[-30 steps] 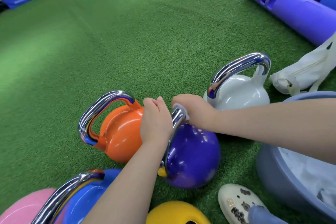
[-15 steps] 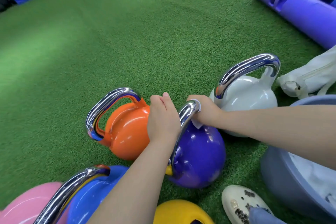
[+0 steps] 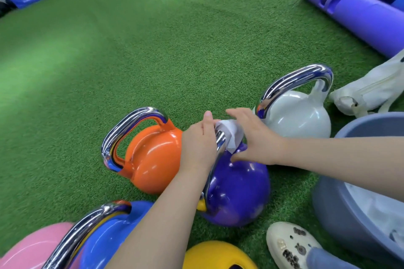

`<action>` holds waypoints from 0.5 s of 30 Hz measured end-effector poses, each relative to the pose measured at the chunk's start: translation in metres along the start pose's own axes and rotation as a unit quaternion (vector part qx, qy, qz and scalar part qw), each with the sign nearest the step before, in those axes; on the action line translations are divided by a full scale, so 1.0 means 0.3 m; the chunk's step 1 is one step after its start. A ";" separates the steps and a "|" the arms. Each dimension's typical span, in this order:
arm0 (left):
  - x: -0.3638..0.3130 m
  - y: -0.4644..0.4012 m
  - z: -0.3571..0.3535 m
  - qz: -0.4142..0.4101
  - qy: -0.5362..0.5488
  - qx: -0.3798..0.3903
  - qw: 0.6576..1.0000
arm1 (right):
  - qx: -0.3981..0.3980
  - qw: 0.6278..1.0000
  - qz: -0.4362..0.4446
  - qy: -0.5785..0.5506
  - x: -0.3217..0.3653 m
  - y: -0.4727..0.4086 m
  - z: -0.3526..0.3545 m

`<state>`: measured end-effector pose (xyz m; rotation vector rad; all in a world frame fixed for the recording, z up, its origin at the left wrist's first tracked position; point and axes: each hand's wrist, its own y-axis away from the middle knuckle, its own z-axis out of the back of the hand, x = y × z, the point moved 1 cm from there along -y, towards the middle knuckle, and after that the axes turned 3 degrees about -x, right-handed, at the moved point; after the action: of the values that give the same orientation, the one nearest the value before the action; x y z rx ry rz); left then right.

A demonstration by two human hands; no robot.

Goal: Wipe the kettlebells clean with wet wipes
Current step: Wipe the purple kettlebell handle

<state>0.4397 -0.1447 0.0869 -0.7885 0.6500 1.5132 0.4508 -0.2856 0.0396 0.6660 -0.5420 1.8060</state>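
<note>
Right hand [image 3: 255,137] now spread, fingers off wet wipe [image 3: 229,135] draped over purple kettlebell [image 3: 238,190] handle; left hand [image 3: 199,144] keeps grip there.

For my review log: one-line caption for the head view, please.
Left hand grips the purple kettlebell handle while the right hand spreads over a wet wipe draped on it.

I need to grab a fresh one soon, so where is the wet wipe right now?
In the head view, the wet wipe is draped over the purple kettlebell handle, between the left hand and right hand, centre frame.
</note>
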 end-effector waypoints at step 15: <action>0.006 0.007 -0.005 -0.056 0.076 -0.005 0.996 | 0.075 0.565 -0.431 -0.700 0.163 -0.002 0.097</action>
<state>0.4377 -0.1450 0.0844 -0.9386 0.6995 1.3636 0.4440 -0.2704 0.0940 2.0474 -0.8129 0.0440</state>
